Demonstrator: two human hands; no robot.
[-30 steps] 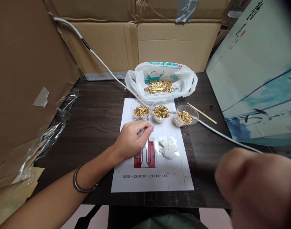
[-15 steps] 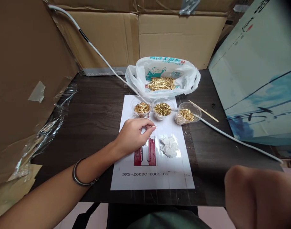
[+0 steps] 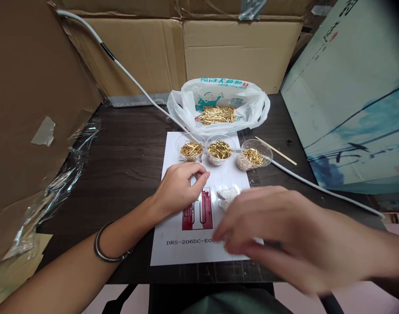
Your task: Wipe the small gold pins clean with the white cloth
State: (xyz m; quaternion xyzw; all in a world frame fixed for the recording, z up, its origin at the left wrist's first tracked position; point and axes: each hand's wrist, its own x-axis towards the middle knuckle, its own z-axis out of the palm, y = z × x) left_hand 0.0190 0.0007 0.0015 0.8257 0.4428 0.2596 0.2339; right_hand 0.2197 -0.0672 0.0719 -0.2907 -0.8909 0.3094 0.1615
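My left hand [image 3: 181,185] rests over the printed sheet [image 3: 166,255], thumb and forefinger pinched together on a small brass pin that barely shows at the fingertips. Just beyond it stand three clear plastic cups of small brass pieces: a left cup [image 3: 179,145], a middle cup [image 3: 215,162] and a right cup [image 3: 242,164]. My right hand [image 3: 278,231] is smeared by motion above the sheet's right side, its fingers pointing left; whether it holds anything is unclear. It partly covers a crumpled white tissue [image 3: 227,193]. A red-and-white printed picture [image 3: 206,209] shows below my left hand.
Behind the cups sits an open white plastic bag [image 3: 183,104] with many longer brass pins [image 3: 217,115]. A white cable [image 3: 137,80] crosses the table behind the cups. One wooden stick [image 3: 278,151] lies at right. Cardboard walls [image 3: 153,56] enclose the back and left.
My right hand has swung in from the lower right to over the sheet, now hiding part of the tissue. My left hand keeps its pinch in nearly the same place. The view has shifted slightly.
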